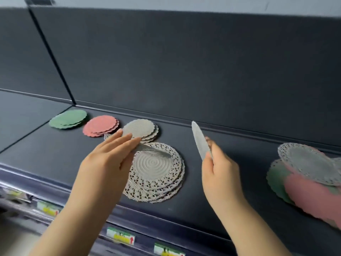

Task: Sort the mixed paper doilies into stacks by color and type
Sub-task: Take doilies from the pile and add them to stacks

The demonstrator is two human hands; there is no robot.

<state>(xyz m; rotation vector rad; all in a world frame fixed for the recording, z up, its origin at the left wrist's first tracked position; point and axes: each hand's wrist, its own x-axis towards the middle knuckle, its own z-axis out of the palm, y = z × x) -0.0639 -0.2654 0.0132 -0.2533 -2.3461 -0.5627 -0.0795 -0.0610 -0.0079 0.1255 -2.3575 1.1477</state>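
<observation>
Four sorted stacks already sit on the dark shelf [55, 154]. Along the back are a green stack [68, 119], a pink stack [100, 126] and a beige scalloped stack [141, 130], set side by side. Just in front of the beige one lies a stack of larger white lace doilies [156, 174].

Well apart to the right, the mixed pile [310, 178] has green, pink and lace sheets overlapping loosely, so a good share of the sorting is left. By my reckoning the job is somewhere past its early part and not close to done.

The left hand [110, 156] reaches over the far edge of the lace stack. Its fingers are straight and close together on top of a motion-blurred doily [155, 152], and the thumb seems to pinch it from beneath. That sheet is probably bound for the lace stack below it.

The right hand [219, 169] is raised between the lace stack and the mixed pile. Its thumb and fingertips are clamped on the lower edge of a pale doily [200, 141], held upright and seen edge-on.

Shelf-edge tags [120, 237] run along the front rail, white with yellow and green bands and a red arrow. Their print is too small and smeared to read, and no brand name is legible anywhere.
</observation>
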